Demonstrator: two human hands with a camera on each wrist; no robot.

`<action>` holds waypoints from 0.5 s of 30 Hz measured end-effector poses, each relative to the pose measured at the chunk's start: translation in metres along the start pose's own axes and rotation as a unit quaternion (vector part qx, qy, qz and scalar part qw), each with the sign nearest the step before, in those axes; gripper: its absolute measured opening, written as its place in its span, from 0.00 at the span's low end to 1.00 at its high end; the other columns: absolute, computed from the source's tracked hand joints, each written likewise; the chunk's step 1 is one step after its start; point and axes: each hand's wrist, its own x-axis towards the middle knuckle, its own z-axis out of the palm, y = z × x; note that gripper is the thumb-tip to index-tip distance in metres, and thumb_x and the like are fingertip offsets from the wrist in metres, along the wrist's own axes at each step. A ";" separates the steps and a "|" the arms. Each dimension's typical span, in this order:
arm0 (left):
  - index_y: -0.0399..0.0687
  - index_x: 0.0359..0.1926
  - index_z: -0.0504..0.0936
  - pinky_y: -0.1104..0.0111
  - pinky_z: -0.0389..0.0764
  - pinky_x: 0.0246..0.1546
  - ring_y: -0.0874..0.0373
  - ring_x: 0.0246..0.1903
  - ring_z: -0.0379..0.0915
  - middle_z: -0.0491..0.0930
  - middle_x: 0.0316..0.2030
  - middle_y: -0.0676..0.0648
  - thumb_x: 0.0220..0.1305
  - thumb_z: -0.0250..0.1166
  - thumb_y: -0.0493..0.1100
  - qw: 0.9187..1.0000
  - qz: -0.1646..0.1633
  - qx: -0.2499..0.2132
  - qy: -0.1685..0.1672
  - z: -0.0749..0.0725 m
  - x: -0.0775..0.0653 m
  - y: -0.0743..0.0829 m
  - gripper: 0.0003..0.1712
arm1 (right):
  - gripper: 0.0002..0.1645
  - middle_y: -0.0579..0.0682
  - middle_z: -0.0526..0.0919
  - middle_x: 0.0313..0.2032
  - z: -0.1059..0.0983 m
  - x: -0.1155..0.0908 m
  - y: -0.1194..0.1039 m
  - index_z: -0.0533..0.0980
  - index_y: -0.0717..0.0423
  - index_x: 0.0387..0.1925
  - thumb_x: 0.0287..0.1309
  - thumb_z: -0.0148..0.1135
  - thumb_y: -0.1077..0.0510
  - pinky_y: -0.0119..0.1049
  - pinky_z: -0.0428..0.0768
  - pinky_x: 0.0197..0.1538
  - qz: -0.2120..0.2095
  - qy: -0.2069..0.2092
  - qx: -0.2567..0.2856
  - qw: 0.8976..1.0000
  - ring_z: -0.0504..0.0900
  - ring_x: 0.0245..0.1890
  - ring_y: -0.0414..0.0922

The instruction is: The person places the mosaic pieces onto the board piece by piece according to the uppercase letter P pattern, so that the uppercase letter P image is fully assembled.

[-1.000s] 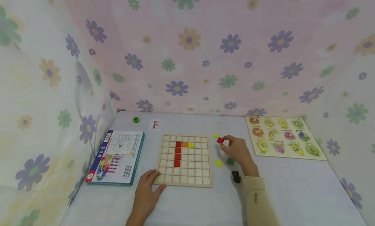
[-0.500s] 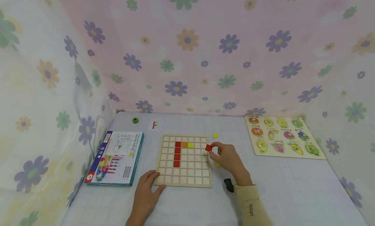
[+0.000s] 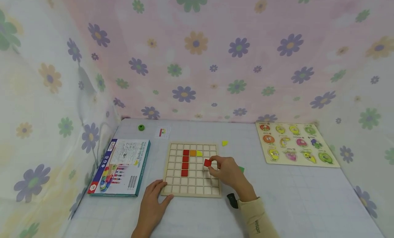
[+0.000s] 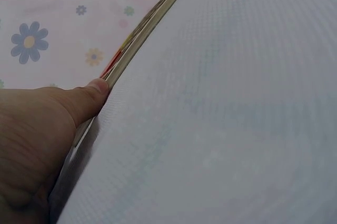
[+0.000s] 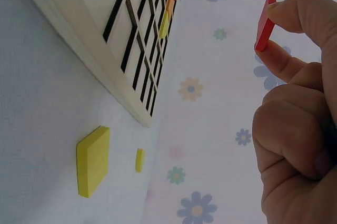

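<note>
right hand [image 3: 227,171] pinches red tile [image 3: 207,162] over grid board [image 3: 192,189] near right edge | left hand [image 3: 152,205], thumb and fingers apart, on near-left corner | placing imo, next needs lining up

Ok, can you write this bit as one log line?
Right hand: pinches red square over board | Left hand: touches board's near left corner | On board: four red squares, orange square, yellow piece

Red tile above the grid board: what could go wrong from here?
The right hand pinches the red tile by its edges, so it might slip. Lowered at a tilt, it could sit crooked in the grid board. The left hand touches the board's near left corner, so a push there might shift it.
</note>
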 end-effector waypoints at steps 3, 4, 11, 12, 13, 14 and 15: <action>0.50 0.61 0.81 0.50 0.71 0.73 0.47 0.71 0.64 0.74 0.66 0.48 0.58 0.77 0.50 1.000 0.000 -0.002 0.001 0.000 -0.002 0.000 0.31 | 0.09 0.38 0.53 0.14 0.002 -0.002 -0.004 0.82 0.52 0.43 0.59 0.69 0.58 0.24 0.48 0.19 -0.011 0.000 0.005 1.000 0.49 0.14 0.32; 0.50 0.61 0.81 0.50 0.71 0.72 0.47 0.71 0.64 0.74 0.66 0.48 0.58 0.77 0.50 1.000 0.001 -0.002 0.002 0.000 -0.002 0.000 0.31 | 0.09 0.37 0.53 0.14 0.002 -0.002 -0.005 0.82 0.52 0.43 0.59 0.69 0.59 0.24 0.48 0.19 -0.015 -0.001 0.005 1.000 0.48 0.14 0.32; 0.49 0.60 0.81 0.50 0.71 0.73 0.48 0.71 0.64 0.74 0.66 0.48 0.57 0.78 0.50 1.000 0.001 -0.004 0.007 -0.001 -0.004 0.001 0.31 | 0.11 0.36 0.54 0.14 0.007 -0.002 -0.015 0.83 0.54 0.44 0.59 0.70 0.58 0.23 0.48 0.20 -0.046 -0.017 -0.009 0.999 0.49 0.15 0.30; 0.49 0.60 0.81 0.50 0.71 0.73 0.48 0.71 0.64 0.74 0.66 0.48 0.57 0.78 0.50 1.000 0.001 -0.004 0.006 -0.001 -0.004 0.001 0.31 | 0.11 0.36 0.54 0.14 0.007 -0.002 -0.016 0.83 0.54 0.44 0.59 0.70 0.58 0.23 0.49 0.20 -0.049 -0.017 -0.011 0.999 0.50 0.15 0.30; 0.49 0.61 0.81 0.51 0.71 0.73 0.48 0.71 0.64 0.74 0.66 0.48 0.57 0.77 0.49 1.000 0.002 -0.005 0.006 -0.001 -0.003 0.001 0.31 | 0.11 0.36 0.55 0.14 0.008 -0.002 -0.017 0.83 0.54 0.44 0.59 0.70 0.58 0.23 0.49 0.20 -0.051 -0.018 -0.013 0.998 0.50 0.15 0.31; 0.49 0.61 0.81 0.51 0.71 0.73 0.48 0.71 0.64 0.74 0.66 0.48 0.57 0.77 0.50 1.000 0.003 -0.004 0.006 -0.001 -0.003 0.001 0.31 | 0.12 0.36 0.55 0.14 0.009 -0.002 -0.018 0.83 0.54 0.44 0.59 0.70 0.58 0.23 0.49 0.19 -0.050 -0.017 -0.015 0.998 0.51 0.15 0.31; 0.50 0.61 0.81 0.51 0.71 0.73 0.49 0.71 0.64 0.74 0.66 0.48 0.57 0.77 0.50 1.000 0.004 -0.005 0.006 -0.001 -0.002 0.001 0.31 | 0.12 0.36 0.55 0.14 0.009 -0.002 -0.019 0.84 0.54 0.44 0.58 0.70 0.58 0.23 0.49 0.19 -0.050 -0.017 -0.015 0.998 0.51 0.15 0.31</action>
